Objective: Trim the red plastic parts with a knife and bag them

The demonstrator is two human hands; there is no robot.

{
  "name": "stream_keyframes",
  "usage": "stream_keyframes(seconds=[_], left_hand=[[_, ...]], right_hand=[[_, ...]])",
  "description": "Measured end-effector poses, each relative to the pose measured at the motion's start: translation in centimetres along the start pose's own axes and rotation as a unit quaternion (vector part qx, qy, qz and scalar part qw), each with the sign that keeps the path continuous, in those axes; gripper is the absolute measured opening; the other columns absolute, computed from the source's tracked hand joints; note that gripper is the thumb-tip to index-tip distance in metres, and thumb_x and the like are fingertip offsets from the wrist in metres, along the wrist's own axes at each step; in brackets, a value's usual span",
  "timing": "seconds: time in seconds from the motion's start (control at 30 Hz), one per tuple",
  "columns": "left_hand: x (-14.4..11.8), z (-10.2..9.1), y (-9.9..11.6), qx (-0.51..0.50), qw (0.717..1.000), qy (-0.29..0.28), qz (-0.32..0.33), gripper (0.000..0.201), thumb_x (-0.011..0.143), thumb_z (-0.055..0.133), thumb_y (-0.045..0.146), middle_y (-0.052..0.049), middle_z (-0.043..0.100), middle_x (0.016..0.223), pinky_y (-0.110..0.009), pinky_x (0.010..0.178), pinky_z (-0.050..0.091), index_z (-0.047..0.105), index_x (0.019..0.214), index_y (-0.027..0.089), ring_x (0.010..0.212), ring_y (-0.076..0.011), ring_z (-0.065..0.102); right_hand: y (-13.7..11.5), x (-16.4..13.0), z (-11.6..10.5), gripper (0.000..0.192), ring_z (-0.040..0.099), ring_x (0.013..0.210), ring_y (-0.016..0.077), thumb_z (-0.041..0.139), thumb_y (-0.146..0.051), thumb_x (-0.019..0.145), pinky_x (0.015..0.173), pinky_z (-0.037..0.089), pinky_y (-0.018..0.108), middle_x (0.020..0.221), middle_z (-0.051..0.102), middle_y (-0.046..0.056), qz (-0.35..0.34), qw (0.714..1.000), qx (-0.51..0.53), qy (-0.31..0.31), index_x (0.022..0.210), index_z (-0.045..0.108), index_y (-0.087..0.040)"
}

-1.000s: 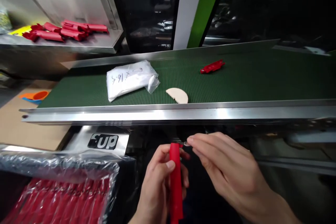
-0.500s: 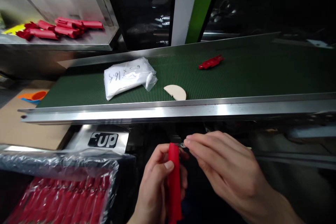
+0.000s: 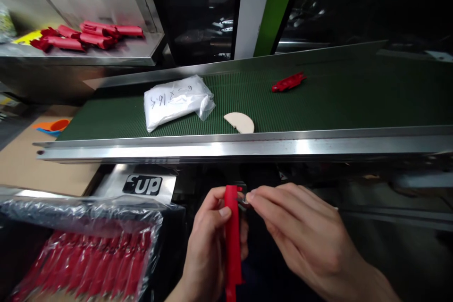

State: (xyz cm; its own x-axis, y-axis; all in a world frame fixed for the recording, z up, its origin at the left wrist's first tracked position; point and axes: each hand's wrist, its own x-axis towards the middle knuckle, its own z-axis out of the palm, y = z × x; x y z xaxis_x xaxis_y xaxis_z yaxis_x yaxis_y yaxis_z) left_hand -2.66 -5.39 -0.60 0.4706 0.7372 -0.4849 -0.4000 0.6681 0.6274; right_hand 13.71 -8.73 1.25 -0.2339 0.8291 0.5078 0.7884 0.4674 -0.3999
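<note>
My left hand (image 3: 208, 236) is wrapped round a long red plastic part (image 3: 232, 240), which stands nearly upright with its top end uppermost. The thumb presses on its near face. My right hand (image 3: 300, 231) is closed in a pinch, its fingertips at the upper right side of the part. Between those fingertips is a small shiny piece (image 3: 244, 199), too small to name, close against the red part. The fingers of my left hand behind the part are partly hidden.
A green conveyor belt (image 3: 255, 89) crosses ahead, carrying a white plastic-wrapped package (image 3: 177, 101), a cream half-disc (image 3: 240, 122) and another red piece (image 3: 289, 82). Several red parts (image 3: 92, 37) lie on the metal shelf. A plastic-lined box (image 3: 155, 236) of red parts stands at left.
The view has shifted slightly. The red part sits a little higher and more upright, and the pinched fingertips of my right hand have come closer to its side.
</note>
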Motion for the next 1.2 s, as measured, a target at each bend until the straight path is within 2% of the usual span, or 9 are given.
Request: stream_keyframes(seconds=[0.23, 0.33, 0.5, 0.67, 0.8, 0.93, 1.07, 1.13, 1.2], left_hand=[[0.5, -0.2, 1.1, -0.028, 0.999, 0.007, 0.028, 0.015, 0.086, 0.055, 0.028, -0.005, 0.062, 0.096, -0.016, 0.042, 0.041, 0.059, 0.096, 0.018, 0.055, -0.0087, 0.05], [0.7, -0.3, 1.4, -0.024, 0.999, 0.0, 0.036, 0.017, 0.087, 0.052, 0.028, -0.006, 0.061, 0.096, -0.015, 0.042, 0.039, 0.06, 0.099, 0.017, 0.056, -0.0084, 0.047], [1.0, -0.3, 1.7, -0.011, 0.995, 0.0, 0.094, 0.013, 0.087, 0.049, 0.023, -0.008, 0.062, 0.097, -0.017, 0.046, 0.039, 0.057, 0.093, 0.015, 0.058, -0.0089, 0.047], [1.5, -0.5, 2.2, -0.014, 0.996, -0.003, 0.087, 0.013, 0.088, 0.048, 0.024, -0.006, 0.06, 0.094, -0.017, 0.041, 0.038, 0.056, 0.095, 0.016, 0.055, -0.009, 0.044], [1.8, -0.5, 2.6, -0.015, 0.995, 0.004, 0.099, 0.011, 0.089, 0.048, 0.024, -0.006, 0.06, 0.1, -0.016, 0.041, 0.039, 0.054, 0.096, 0.018, 0.058, -0.0094, 0.045], [1.8, -0.6, 2.8, -0.021, 0.993, 0.036, 0.112, 0.012, 0.09, 0.05, 0.026, -0.003, 0.059, 0.099, -0.016, 0.042, 0.04, 0.055, 0.098, 0.02, 0.06, -0.009, 0.046], [1.0, -0.9, 2.4, 0.03, 0.995, 0.024, 0.093, 0.013, 0.089, 0.058, 0.029, 0.001, 0.055, 0.074, -0.015, 0.046, 0.039, 0.055, 0.099, 0.021, 0.055, -0.0079, 0.045], [0.3, -1.0, 2.1, 0.079, 0.994, 0.01, 0.072, 0.019, 0.087, 0.064, 0.029, 0.004, 0.051, 0.067, -0.015, 0.045, 0.038, 0.053, 0.1, 0.022, 0.052, -0.0071, 0.044], [-0.5, -0.8, 1.8, 0.116, 0.991, 0.011, 0.062, 0.024, 0.084, 0.068, 0.03, 0.004, 0.051, 0.07, -0.016, 0.043, 0.037, 0.051, 0.099, 0.022, 0.049, -0.0062, 0.044]], right_hand=[[-0.9, -0.7, 0.2, 0.036, 0.059, 0.088, 0.0198, 0.056, 0.002, 0.083, 0.074, 0.047, 0.035, 0.106, 0.068, 0.011, -0.024, 0.999, 0.003, -0.022, 0.116, 0.066, -0.007], [-1.4, -0.9, 0.1, 0.036, 0.059, 0.087, 0.0204, 0.054, 0.002, 0.083, 0.075, 0.046, 0.035, 0.104, 0.069, 0.01, -0.032, 0.999, -0.001, -0.032, 0.114, 0.066, -0.008], [-2.1, -0.9, 0.1, 0.033, 0.06, 0.085, 0.0194, 0.051, -0.002, 0.086, 0.073, 0.047, 0.033, 0.104, 0.07, 0.008, -0.042, 0.997, 0.0, -0.068, 0.114, 0.067, -0.011], [-2.2, -1.2, 0.5, 0.033, 0.061, 0.083, 0.0197, 0.051, -0.003, 0.085, 0.071, 0.048, 0.033, 0.103, 0.071, 0.009, -0.052, 0.995, 0.003, -0.081, 0.112, 0.068, -0.012], [-2.3, -1.4, 0.6, 0.032, 0.062, 0.082, 0.0196, 0.05, -0.002, 0.084, 0.07, 0.048, 0.033, 0.1, 0.071, 0.01, -0.056, 0.997, 0.012, -0.058, 0.108, 0.069, -0.012], [-2.1, -1.7, -0.2, 0.031, 0.062, 0.086, 0.0177, 0.052, -0.002, 0.086, 0.073, 0.049, 0.032, 0.101, 0.071, 0.007, -0.059, 0.995, 0.026, -0.071, 0.109, 0.069, -0.014], [-1.0, -1.5, -0.8, 0.038, 0.06, 0.104, 0.0173, 0.054, 0.004, 0.084, 0.088, 0.049, 0.032, 0.112, 0.066, 0.009, -0.008, 0.998, 0.053, -0.013, 0.116, 0.065, -0.012], [-0.3, -1.0, -0.6, 0.042, 0.059, 0.105, 0.0199, 0.055, 0.006, 0.083, 0.087, 0.05, 0.037, 0.115, 0.064, 0.012, 0.0, 0.999, 0.042, -0.001, 0.121, 0.063, -0.011], [0.2, -0.4, -0.3, 0.044, 0.06, 0.104, 0.0226, 0.056, 0.007, 0.083, 0.084, 0.05, 0.041, 0.115, 0.064, 0.014, -0.009, 1.0, 0.023, 0.0, 0.123, 0.062, -0.01]])
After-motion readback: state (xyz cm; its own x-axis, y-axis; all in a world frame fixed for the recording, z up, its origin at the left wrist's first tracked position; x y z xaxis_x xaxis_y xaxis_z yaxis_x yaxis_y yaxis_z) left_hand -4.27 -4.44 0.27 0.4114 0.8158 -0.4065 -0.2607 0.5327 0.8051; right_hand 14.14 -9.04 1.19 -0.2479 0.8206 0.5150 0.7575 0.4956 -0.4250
